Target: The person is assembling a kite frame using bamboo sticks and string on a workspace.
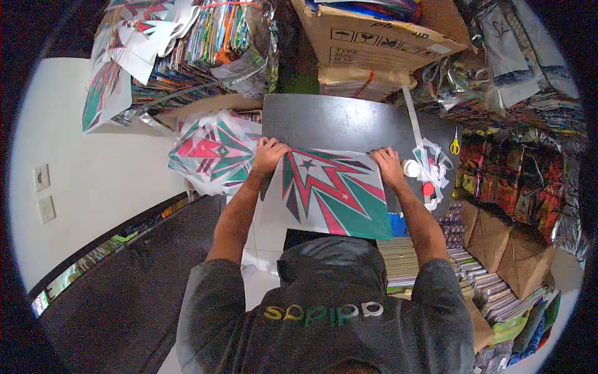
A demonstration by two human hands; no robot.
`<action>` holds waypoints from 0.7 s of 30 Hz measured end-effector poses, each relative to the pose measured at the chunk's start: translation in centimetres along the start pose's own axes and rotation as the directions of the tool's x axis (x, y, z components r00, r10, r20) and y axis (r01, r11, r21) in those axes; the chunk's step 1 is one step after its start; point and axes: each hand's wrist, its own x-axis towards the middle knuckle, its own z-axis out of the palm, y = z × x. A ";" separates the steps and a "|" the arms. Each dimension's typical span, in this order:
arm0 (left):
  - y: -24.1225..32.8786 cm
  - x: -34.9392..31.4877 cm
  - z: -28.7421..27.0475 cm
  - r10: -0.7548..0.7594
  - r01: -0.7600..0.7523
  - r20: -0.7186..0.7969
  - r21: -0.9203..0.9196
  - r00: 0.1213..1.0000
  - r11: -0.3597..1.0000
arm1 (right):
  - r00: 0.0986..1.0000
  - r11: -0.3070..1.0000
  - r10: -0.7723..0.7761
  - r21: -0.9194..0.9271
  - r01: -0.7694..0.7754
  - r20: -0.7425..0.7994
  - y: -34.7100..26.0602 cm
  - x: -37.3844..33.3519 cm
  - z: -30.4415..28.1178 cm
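Observation:
A thin printed sheet (336,193) with red, green and white zigzags and stars is stretched between my hands. It hangs over the near edge of the dark table (336,115) toward my lap. My left hand (270,156) is closed on its upper left corner, fingers curled over the edge. At the upper right corner, my right hand (389,165) grips it the same way. Left of my left hand lies a loose heap of similar printed sheets (215,153). Close to my right hand stand a small white round container (410,167) and a red cap (428,189).
Yellow-handled scissors (455,144) lie at the table's right edge, near white scrap strips (436,163) and a long pale strip (412,118). Beyond the table stand an open cardboard box (380,47) and wrapped stacks of printed sheets (218,37). Bundled stacks (479,274) fill the lower right.

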 end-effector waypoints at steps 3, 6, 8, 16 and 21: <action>-0.1 0.1 0.0 0.023 -0.023 -0.014 0.007 1.000 1.000 | 1.000 1.000 -0.011 -0.022 0.011 0.006 0.2 -0.1 0.2; -0.3 -0.2 0.3 0.044 -0.044 -0.019 0.014 0.999 0.999 | 0.999 0.998 -0.037 -0.042 0.037 -0.008 0.4 -0.4 0.4; -0.4 -0.2 0.5 0.052 -0.052 -0.016 0.016 0.999 0.999 | 0.999 0.998 -0.036 -0.048 0.036 -0.003 0.5 -0.5 0.5; -0.4 -0.3 0.7 0.056 -0.057 0.020 0.067 0.998 0.996 | 0.997 0.995 -0.075 -0.066 0.074 -0.016 0.6 -1.0 0.3; -0.6 -0.5 0.6 0.073 -0.075 0.031 0.094 0.997 0.993 | 0.997 0.991 -0.073 -0.118 0.070 -0.024 0.1 -1.1 0.5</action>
